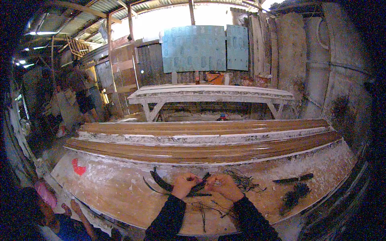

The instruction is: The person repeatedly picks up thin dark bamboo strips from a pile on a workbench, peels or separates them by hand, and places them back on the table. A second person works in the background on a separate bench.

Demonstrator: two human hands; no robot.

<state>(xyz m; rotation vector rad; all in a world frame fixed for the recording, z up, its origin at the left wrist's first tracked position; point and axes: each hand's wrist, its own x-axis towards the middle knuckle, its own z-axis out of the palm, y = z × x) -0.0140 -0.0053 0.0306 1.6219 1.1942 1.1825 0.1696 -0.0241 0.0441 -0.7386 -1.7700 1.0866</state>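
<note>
Over the near part of the worn worktable (120, 197), a bundle of dark strips (162, 183) ran through the left hand (184, 185), its loose ends fanned left. Left fingers were curled closed around it; the right hand (223, 187) had its fingers bent close by the other end, too blurred to tell how tight or on what. Good handling probably meant pinching firmly near the working end, strips lined up, right fingertips doing the fine work. Thin black strands (243, 180) lay tangled just beyond the right hand, best kept from snagging. Farther right: knife (293, 178), dark clump (295, 197). Behind: long brown mouldings (201, 152).
</note>
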